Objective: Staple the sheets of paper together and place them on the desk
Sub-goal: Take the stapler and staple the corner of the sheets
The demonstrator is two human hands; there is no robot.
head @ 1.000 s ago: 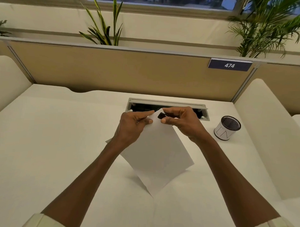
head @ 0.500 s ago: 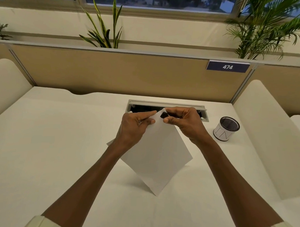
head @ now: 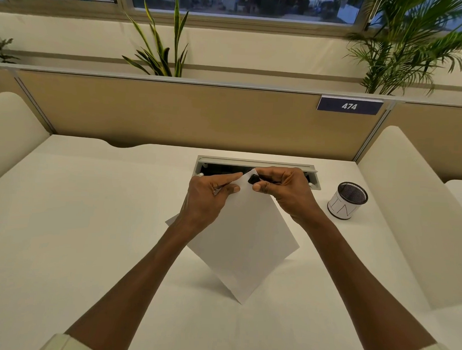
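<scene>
White sheets of paper [head: 244,240] hang corner-down above the white desk [head: 79,222], their lowest corner just over the surface. My left hand [head: 208,197] pinches the sheets near the top corner between thumb and forefinger. My right hand [head: 284,192] grips a small black stapler [head: 254,179], whose jaw sits over that top corner. Most of the stapler is hidden inside the right hand.
A mesh pen cup [head: 348,201] with a white label stands to the right. An open cable tray [head: 256,165] is set into the desk behind my hands. A beige partition [head: 174,115] with a "474" sign [head: 349,106] backs the desk; cushioned dividers flank both sides.
The sheets have risen slightly and swung more upright, their lower corner nearer the middle. Both hands keep their grip at the top corner.
</scene>
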